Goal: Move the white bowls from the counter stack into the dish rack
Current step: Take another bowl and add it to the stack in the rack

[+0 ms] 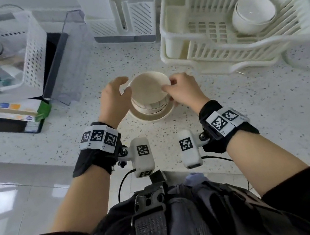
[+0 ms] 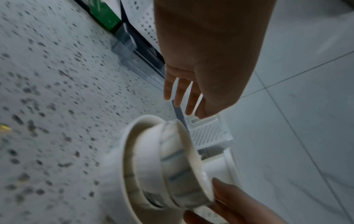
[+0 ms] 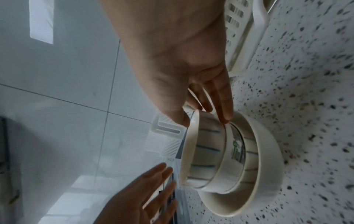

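On the speckled counter I see the stack of bowls in front of me, between my two hands. My right hand pinches the rim of the top bowl: the thumb lies on the rim and the fingers on its outer wall. My left hand is just beside the stack, its fingers straight and spread, holding nothing. The dish rack stands at the far right of the counter, with one white bowl already inside it.
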The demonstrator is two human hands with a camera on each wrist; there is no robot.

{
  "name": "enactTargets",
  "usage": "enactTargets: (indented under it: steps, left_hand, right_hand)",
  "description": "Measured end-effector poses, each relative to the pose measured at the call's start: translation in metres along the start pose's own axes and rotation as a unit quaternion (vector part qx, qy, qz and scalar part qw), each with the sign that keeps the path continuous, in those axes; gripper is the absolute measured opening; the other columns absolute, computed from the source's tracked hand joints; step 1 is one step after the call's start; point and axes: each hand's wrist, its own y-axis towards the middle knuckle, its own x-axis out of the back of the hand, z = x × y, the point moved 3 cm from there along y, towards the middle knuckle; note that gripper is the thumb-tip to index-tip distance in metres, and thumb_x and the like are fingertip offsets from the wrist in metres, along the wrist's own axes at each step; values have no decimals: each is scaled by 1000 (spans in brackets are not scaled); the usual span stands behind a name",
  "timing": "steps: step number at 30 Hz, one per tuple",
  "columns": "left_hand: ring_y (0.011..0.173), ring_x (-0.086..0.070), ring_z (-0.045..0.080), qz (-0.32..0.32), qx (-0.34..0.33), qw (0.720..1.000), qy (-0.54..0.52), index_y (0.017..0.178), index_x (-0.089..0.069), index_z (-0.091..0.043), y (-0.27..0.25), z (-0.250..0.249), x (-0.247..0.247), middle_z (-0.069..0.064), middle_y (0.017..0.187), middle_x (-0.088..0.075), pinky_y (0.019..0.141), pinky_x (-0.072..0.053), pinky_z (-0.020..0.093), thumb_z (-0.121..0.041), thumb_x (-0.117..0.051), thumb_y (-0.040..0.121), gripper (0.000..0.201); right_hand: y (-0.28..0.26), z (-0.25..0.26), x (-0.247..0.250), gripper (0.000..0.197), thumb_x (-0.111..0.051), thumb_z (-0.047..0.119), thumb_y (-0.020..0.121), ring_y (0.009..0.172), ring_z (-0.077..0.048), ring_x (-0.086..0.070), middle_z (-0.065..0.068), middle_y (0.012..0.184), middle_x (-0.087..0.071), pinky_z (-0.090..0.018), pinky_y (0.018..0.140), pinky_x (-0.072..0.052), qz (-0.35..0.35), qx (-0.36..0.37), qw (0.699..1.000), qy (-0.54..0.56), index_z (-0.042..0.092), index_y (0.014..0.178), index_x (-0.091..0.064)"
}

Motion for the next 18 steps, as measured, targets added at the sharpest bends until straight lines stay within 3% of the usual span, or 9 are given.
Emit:
enactTargets:
  steps: [6,10,13,18]
  left_hand:
    - [119,-55,28,117,16,993,4,125,-55,-7,4,28,-9,12,127,-61,100,-44,36,-5,-40,91,37]
    - [108,-60,32,129,8,992,16,123,-55,-5,7,30,-14,18,119,-65,94,-50,44,-7,-38,92,36]
    - [105,-62,35,137,-3,990,25,121,-56,-3,6,32,-15,19,115,-66,90,-52,48,-6,-38,91,35]
    - [105,-60,36,141,3,990,28,119,-56,-3,5,30,-15,19,115,-65,92,-50,49,-5,-38,87,36]
  right_hand:
    - [9,-2,-15,29,-55,1,83,79,-29,-67,-12,101,-66,-44,68,-61,-17,-53,998,-6,1,111,-64]
    - [11,-4,-22,38,-50,-3,82,101,-35,-62,-18,114,-63,-48,83,-58,-27,-80,996,-15,0,119,-59]
    - [13,-11,-27,37,-51,-4,78,96,-40,-65,-19,114,-62,-51,77,-59,-36,-104,993,29,-1,113,-59]
    - [7,-9,-19,30,-45,-9,78,93,-45,-64,-25,107,-63,-60,73,-57,-69,-86,991,70,-9,103,-62]
